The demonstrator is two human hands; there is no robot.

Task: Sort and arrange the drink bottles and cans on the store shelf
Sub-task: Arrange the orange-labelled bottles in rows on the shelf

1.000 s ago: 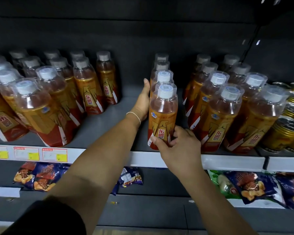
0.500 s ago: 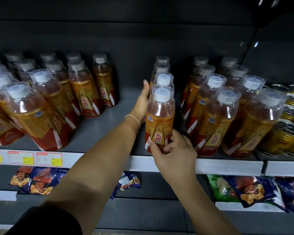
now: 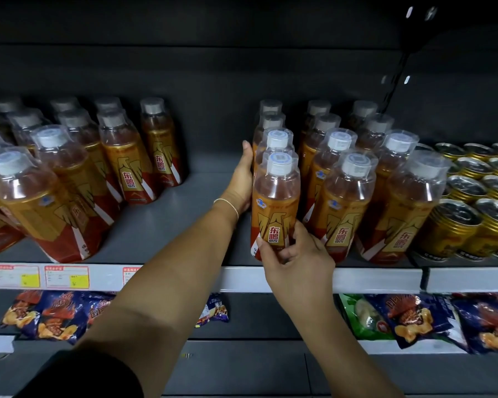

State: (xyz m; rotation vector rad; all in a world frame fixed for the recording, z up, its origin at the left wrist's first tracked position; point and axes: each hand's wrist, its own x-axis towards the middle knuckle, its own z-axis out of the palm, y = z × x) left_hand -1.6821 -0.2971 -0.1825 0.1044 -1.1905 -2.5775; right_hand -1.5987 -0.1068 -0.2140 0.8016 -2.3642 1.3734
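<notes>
between your hands, the amber plastic bottle with white cap and orange label [image 3: 275, 205] stands at the edge of the grey shelf [image 3: 207, 179]. your right hand [image 3: 298, 262] curls round its base; your left hand [image 3: 240, 179] presses flat against its row [image 3: 272, 122]. left of that hand, matching bottles [image 3: 69, 179] lean unsorted: work remains.

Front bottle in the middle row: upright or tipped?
Upright: front bottle has its cap directly above its base, which the right hand grips.
</notes>
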